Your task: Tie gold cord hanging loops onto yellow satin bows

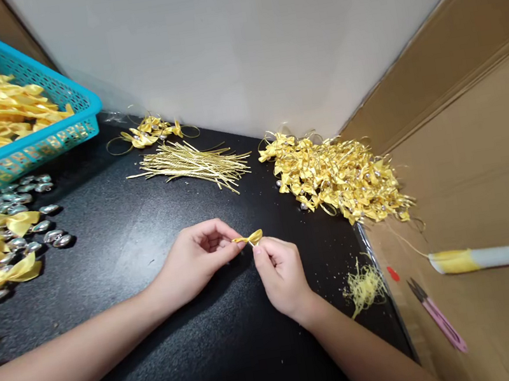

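Over the middle of the black table, my left hand (205,248) pinches one end of a small yellow ribbon bow (255,237) between thumb and fingertips. My right hand (283,271) is closed at the bow's other side, its thumb pressed on a thin pale strand at the bow's middle. Most of that strand is hidden by my fingers, so its kind is unclear. Beyond the hands lies a loose bundle of gold cords (197,164). A heap of finished-looking yellow bows with gold loops (336,171) sits to the right.
At left stands a turquoise basket (91,107) full of yellow bows. Silver beads (54,236) and yellow bows (5,278) lie before it. A few looped bows (148,132) rest near the wall. Right are thread scraps (365,289), a thread spool (478,259) and pink-handled snips (442,318).
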### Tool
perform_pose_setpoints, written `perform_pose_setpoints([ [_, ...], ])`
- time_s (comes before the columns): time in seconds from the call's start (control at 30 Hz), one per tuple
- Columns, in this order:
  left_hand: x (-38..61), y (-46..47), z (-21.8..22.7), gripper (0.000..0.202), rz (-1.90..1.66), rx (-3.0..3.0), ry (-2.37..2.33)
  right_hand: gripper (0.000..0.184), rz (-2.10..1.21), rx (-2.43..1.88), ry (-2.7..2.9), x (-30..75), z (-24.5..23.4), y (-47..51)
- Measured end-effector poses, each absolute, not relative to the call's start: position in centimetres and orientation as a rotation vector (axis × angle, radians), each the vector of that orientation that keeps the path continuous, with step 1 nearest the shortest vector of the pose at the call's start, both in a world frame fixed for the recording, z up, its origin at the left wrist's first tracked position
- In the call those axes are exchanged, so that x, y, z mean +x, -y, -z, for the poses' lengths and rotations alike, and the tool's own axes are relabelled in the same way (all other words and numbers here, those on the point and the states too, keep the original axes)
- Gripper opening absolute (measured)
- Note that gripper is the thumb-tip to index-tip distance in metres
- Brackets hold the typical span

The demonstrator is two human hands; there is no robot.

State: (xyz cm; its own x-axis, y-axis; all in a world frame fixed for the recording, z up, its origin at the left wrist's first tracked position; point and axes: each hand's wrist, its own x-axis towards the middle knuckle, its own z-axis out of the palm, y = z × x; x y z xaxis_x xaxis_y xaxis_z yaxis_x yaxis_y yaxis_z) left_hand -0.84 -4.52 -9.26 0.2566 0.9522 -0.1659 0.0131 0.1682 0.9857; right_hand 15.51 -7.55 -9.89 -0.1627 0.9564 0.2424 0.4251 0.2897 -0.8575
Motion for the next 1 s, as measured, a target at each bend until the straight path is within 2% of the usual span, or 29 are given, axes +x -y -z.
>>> perform_pose_setpoints([
  [1.0, -1.02, 4.7, 9.77, 0.015, -0.957, 1.176, -1.083, 0.035, -0.693, -1.215, 1.758, 15.28, 10.13, 7.58],
])
